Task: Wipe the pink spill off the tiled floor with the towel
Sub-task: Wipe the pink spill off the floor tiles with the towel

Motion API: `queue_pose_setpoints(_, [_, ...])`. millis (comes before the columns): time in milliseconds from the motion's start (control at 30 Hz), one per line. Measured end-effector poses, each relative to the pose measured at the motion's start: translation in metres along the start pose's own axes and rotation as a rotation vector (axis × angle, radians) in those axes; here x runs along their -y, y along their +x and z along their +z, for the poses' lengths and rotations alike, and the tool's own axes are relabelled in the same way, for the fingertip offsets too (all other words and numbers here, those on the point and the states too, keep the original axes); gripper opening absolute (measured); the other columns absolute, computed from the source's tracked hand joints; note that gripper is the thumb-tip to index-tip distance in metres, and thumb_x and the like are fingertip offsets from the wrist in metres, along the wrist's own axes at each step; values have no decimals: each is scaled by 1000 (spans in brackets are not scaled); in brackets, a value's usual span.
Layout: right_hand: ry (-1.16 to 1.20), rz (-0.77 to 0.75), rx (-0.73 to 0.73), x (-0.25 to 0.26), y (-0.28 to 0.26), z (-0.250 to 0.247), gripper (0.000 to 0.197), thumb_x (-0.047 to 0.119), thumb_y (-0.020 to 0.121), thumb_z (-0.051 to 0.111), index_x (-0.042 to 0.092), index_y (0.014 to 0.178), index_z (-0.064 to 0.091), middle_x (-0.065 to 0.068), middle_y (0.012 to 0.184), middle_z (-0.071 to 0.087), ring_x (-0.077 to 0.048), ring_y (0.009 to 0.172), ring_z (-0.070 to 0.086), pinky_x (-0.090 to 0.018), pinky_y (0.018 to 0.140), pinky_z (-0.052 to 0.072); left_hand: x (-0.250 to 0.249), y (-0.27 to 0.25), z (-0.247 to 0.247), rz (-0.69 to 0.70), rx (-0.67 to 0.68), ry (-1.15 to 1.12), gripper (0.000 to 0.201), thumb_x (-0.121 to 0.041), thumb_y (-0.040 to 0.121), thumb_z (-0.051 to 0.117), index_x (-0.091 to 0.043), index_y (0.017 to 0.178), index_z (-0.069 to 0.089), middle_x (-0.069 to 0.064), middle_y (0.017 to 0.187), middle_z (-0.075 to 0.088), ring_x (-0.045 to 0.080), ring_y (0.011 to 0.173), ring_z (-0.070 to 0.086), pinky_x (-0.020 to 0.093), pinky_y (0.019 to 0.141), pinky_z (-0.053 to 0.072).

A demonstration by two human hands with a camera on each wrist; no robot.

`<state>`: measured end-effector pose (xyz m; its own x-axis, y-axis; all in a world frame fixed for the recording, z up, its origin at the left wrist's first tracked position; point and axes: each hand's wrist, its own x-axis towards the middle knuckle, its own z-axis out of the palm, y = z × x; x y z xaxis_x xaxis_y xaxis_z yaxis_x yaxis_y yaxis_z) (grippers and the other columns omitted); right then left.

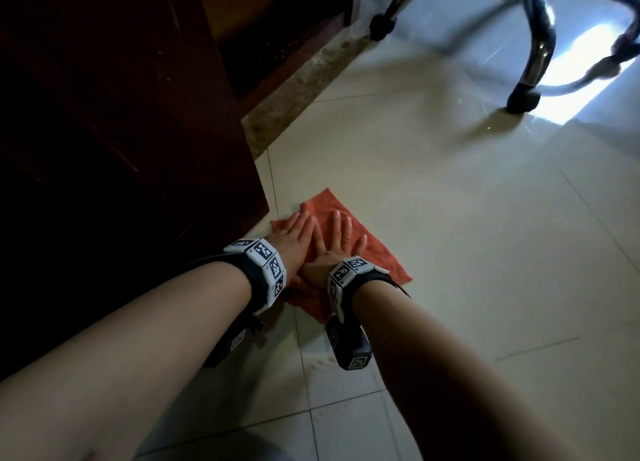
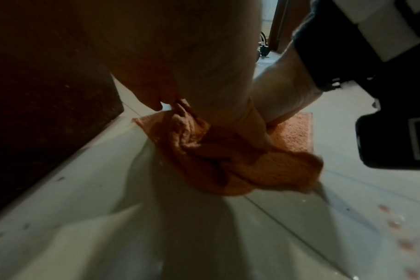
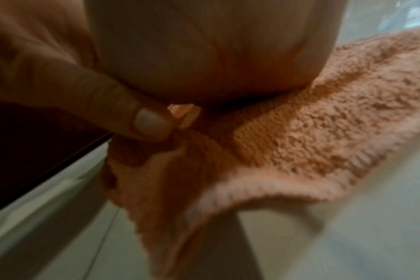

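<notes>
An orange towel (image 1: 375, 253) lies spread on the pale tiled floor (image 1: 450, 218) beside a dark wooden cabinet. Both hands press flat on it, side by side. My left hand (image 1: 298, 228) lies on the towel's left part, fingers straight. My right hand (image 1: 341, 239) lies just right of it, fingers spread. In the left wrist view the towel (image 2: 240, 161) is bunched under the palms, and faint pink spots (image 2: 396, 227) dot the floor at the right. A faint pinkish smear (image 1: 322, 360) shows on the tile below the towel. The right wrist view shows the towel (image 3: 324, 132) close up under the palm.
A dark wooden cabinet (image 1: 121, 131) stands tight against the towel's left side. An office chair base (image 1: 533, 45) with castors stands at the far right, with a stone skirting strip (image 1: 304, 90) along the wall. Open tile stretches to the right of the towel.
</notes>
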<state>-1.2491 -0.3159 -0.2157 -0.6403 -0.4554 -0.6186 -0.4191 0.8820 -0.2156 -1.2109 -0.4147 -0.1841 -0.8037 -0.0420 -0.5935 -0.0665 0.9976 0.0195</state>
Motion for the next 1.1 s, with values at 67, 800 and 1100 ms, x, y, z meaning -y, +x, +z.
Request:
queue_pose_setpoints(67, [-12,-38,13,5,0,1,108,75,78,50,36,150,-21,-8,150,-42,-28,138,-39,-56,106,-25,11,-5,6,-29,16,-51,129,-61,73,68,0,149,-17,18,157,-20,29,147,-14,37,120,-2])
queue_pose_setpoints(800, [-159,17,16,37,-12,14,98,75,82,43,40,149,-19,-2,154,-37,-23,142,-33,-54,114,-17,42,-31,21,121,0,79,123,-58,78,65,4,148,-14,20,157,-15,29,147,-12,34,118,-3])
queue_pose_setpoints(1100, [-119,9,-5,51,-18,22,93,71,83,43,45,149,-17,2,155,-35,-21,143,-30,-54,116,-13,41,-31,29,-47,53,24,104,-50,90,54,7,148,-12,24,156,-17,34,146,-15,42,120,2])
